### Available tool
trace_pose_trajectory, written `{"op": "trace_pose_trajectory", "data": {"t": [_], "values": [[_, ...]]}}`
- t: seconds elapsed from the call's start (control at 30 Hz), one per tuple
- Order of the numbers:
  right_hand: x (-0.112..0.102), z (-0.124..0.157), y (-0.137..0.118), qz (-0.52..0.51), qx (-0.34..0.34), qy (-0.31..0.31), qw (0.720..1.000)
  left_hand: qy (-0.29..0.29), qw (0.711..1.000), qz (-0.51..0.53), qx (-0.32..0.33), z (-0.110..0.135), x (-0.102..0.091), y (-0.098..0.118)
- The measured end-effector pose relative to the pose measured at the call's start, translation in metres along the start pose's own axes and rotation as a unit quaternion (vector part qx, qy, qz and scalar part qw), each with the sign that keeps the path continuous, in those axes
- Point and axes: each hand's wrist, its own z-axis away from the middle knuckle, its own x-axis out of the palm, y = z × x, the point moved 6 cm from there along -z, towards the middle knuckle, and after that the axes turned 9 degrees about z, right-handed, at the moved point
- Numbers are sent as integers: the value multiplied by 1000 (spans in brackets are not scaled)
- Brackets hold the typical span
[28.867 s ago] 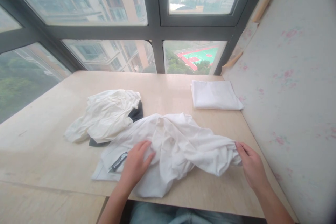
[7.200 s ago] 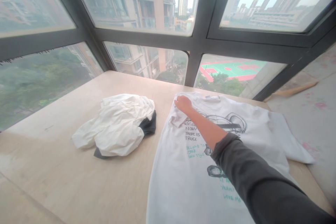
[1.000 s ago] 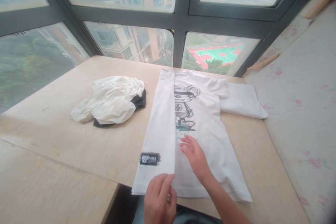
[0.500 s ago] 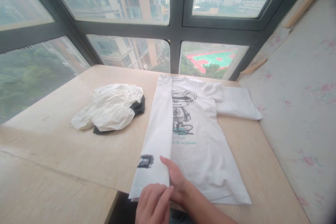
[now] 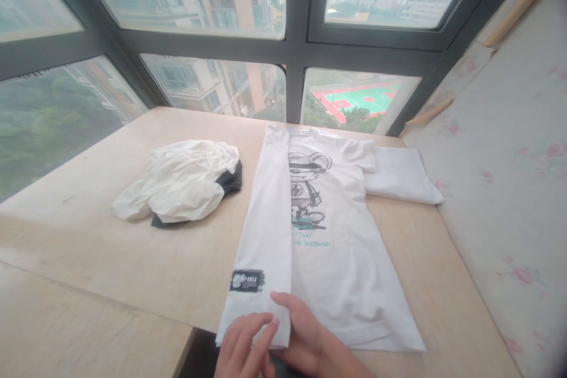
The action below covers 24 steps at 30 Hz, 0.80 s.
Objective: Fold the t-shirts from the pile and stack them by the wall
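A white T-shirt [image 5: 336, 283] with a bear drawing and green lettering lies flat, its left side folded inward as a long strip. Near the bottom of that strip is a black printed patch [image 5: 247, 280]. My right hand [image 5: 308, 331] grips the strip's inner edge by the hem, thumb on top and the other fingers partly hidden beneath. Beside it, my left hand [image 5: 245, 342] rests over the hem with bent, slightly parted fingers; its thumb is mostly out of sight.
To the left lies a crumpled cream garment [image 5: 186, 180] with a black piece [image 5: 231, 180] under it. A folded white cloth [image 5: 405, 174] sits by the right sleeve, near the flowered wall [image 5: 509, 207]. Windows [image 5: 212, 82] border the wooden table [image 5: 133, 271] at the back.
Both hands have shifted down slightly, and my left hand has moved a little left along the hem. The folded strip lies flatter and wider, with more of the black patch showing.
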Motion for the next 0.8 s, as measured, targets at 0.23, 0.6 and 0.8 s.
{"op": "trace_pose_trajectory", "data": {"t": [0.23,0.6,0.8], "values": [[17,12,-12,61,-69,-3,996,3,984,-133,-120,25,-14,-36],[28,19,-15,66,-90,12,994,27,973,-167,-156,28,-15,-46],[9,20,-20,252,-134,76,955,25,970,-194,-144,50,-30,-61]]}}
